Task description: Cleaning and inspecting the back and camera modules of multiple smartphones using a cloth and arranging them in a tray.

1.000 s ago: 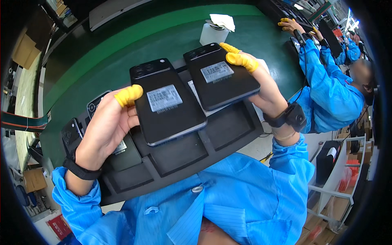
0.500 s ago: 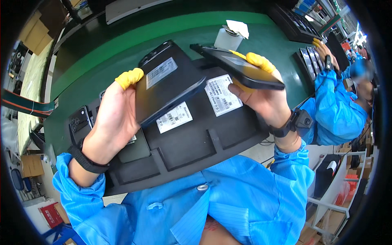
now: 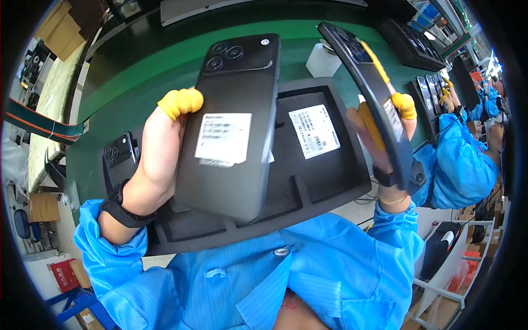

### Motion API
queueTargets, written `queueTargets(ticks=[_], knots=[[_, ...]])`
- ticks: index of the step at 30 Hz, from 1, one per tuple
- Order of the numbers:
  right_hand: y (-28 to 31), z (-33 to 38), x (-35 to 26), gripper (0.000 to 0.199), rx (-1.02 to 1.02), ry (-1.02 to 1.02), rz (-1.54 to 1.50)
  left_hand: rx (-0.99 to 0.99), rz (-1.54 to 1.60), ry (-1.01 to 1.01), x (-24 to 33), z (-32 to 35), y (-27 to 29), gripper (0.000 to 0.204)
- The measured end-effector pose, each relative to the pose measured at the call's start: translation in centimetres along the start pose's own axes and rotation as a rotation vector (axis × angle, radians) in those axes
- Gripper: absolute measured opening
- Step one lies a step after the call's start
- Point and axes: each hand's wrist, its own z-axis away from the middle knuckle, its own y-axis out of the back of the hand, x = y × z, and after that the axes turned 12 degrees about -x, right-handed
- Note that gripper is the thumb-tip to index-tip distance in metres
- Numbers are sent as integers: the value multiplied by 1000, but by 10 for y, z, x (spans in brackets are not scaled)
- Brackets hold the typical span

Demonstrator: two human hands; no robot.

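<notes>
My left hand (image 3: pixel 157 151), with a yellow finger cot on the thumb, holds a dark smartphone (image 3: pixel 234 124) up close to the camera, back side facing me, with a white label on it and camera lenses at the top. My right hand (image 3: pixel 385 129), also wearing yellow finger cots, grips a second dark phone (image 3: pixel 368 93) turned nearly edge-on. Both phones are raised above a black moulded tray (image 3: pixel 324 181) with compartments. One more labelled phone (image 3: pixel 313 132) lies in the tray's right compartment.
Another black phone (image 3: pixel 118 157) sits at the tray's left end. A small white bottle (image 3: pixel 323 59) stands on the green bench (image 3: pixel 148 71) behind. At the right, a co-worker in a blue coat (image 3: pixel 459 159) handles phones beside more black trays (image 3: pixel 412 44).
Both phones have been lifted from lying over the tray and brought up toward the camera. The right phone has turned from flat to almost edge-on.
</notes>
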Motion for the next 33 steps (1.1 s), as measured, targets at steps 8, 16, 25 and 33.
queueTargets(ticks=[8, 16, 25, 33], knots=[[38, -12, 13, 71, -46, -102, 850, 202, -333, 277, -3, -3, -6, 26], [29, -15, 15, 67, -135, -267, 1326, 140, -739, 541, -10, -6, 2, 22], [24, -33, -3, 24, -48, -244, 2058, -85, -1725, 38, 3, -5, -7, 26], [-24, -24, -3, 22, -57, -41, 1669, -707, -1864, 93, -61, -1, 0, 71]])
